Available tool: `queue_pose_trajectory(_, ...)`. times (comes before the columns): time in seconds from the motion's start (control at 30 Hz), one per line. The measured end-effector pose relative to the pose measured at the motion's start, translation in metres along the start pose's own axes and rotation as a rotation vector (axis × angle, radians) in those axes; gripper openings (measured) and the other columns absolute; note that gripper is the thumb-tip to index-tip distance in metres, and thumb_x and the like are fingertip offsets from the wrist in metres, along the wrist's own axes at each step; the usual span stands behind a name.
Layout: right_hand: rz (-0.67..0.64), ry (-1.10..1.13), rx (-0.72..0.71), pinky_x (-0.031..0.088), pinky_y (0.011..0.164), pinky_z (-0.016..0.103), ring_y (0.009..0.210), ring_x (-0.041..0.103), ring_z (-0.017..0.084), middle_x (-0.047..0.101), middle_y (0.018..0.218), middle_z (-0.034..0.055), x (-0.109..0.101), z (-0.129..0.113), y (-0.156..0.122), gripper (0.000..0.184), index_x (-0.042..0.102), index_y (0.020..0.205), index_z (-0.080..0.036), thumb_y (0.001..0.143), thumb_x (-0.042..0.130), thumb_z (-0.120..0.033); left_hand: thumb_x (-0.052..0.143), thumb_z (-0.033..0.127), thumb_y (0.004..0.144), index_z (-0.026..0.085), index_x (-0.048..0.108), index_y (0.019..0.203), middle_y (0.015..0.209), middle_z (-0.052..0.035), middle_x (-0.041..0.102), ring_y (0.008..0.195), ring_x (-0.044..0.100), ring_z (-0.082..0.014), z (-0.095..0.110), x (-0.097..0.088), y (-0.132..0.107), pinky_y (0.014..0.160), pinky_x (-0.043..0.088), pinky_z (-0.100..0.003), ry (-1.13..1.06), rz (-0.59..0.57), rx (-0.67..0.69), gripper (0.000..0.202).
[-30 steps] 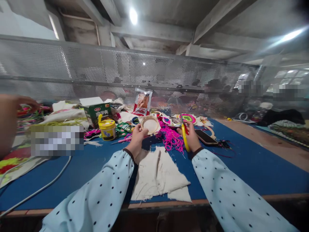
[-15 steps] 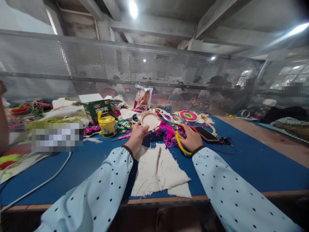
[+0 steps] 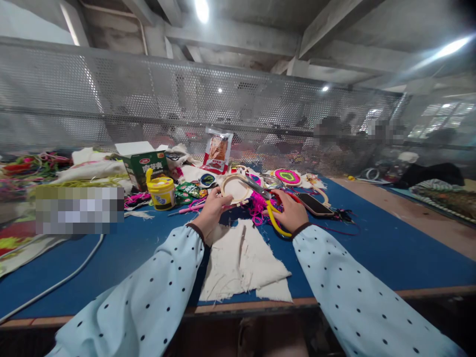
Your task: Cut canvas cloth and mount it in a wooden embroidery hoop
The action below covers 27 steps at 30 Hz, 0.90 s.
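Observation:
My left hand (image 3: 213, 212) is closed on the edge of a small round embroidery hoop (image 3: 235, 190) with cream cloth stretched in it. In my right hand (image 3: 289, 212) is a pair of scissors (image 3: 274, 218) with yellow and red handle parts. Their metal blades point left and reach the hoop's right rim; whether they touch the cloth I cannot tell. Below the hands lies a frayed piece of cream cloth (image 3: 241, 263). Bright pink yarn (image 3: 257, 208) is heaped behind the scissors. A pink-handled tool (image 3: 189, 209) lies left of my left hand.
A yellow tub (image 3: 162, 194), a green box (image 3: 143, 168) and a red-and-white food packet (image 3: 217, 152) stand at the back. Right of the scissors lies a phone (image 3: 315, 204). A hooped pink-and-green piece (image 3: 287, 177) is behind. A grey cable (image 3: 70, 275) crosses the table's left side.
The scissors' blades and the hoop have come closer together, with the blades now over the hoop's right rim. The view has shifted slightly. An arm at the far left has gone out of view.

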State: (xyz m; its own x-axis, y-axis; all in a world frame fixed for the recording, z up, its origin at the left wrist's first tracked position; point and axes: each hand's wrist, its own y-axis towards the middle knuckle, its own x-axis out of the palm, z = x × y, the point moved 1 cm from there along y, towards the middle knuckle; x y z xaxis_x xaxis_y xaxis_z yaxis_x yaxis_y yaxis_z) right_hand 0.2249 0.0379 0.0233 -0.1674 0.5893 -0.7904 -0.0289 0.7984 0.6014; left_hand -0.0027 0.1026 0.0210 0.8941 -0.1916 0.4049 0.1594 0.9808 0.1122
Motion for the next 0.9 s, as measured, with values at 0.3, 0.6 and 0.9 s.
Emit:
queue_pose_trajectory(0.3,-0.001,-0.039,-0.003,0.043,0.067,0.029,0.086,0.061,0.023,0.063,0.105,0.0049,0.0021,0.0007,-0.0002,0.052,0.045,0.124,-0.027,0.078,0.053,-0.048,0.07,0.011,0.058,0.018,0.051,0.09,0.079,-0.002,0.063,0.066,0.062,-0.0134,-0.0011,0.0005,-0.0024,0.06,0.052,-0.027,0.029,-0.006,-0.019,0.038)
queue_pose_trajectory(0.6,-0.042,-0.06,-0.004,0.042,0.067,0.029,0.087,0.061,0.023,0.064,0.103,0.0047,0.0039,0.001,0.0008,0.053,0.047,0.123,-0.027,0.076,0.053,-0.052,0.07,0.01,0.058,0.019,0.05,0.087,0.076,-0.0007,0.062,0.061,0.059,-0.0105,0.0012,0.0024,-0.0072,0.056,0.048,-0.022,0.058,0.004,-0.044,0.036)
queue_pose_trajectory(0.9,-0.04,-0.038,-0.044,0.043,0.071,0.029,0.088,0.061,0.023,0.064,0.103,0.0058,0.0023,0.0055,0.0021,0.052,0.049,0.121,-0.025,0.076,0.054,-0.051,0.071,0.014,0.059,0.02,0.054,0.091,0.085,-0.0023,0.064,0.071,0.061,-0.0131,-0.0032,-0.005,-0.0046,0.061,0.049,-0.024,0.046,-0.051,-0.006,0.037)
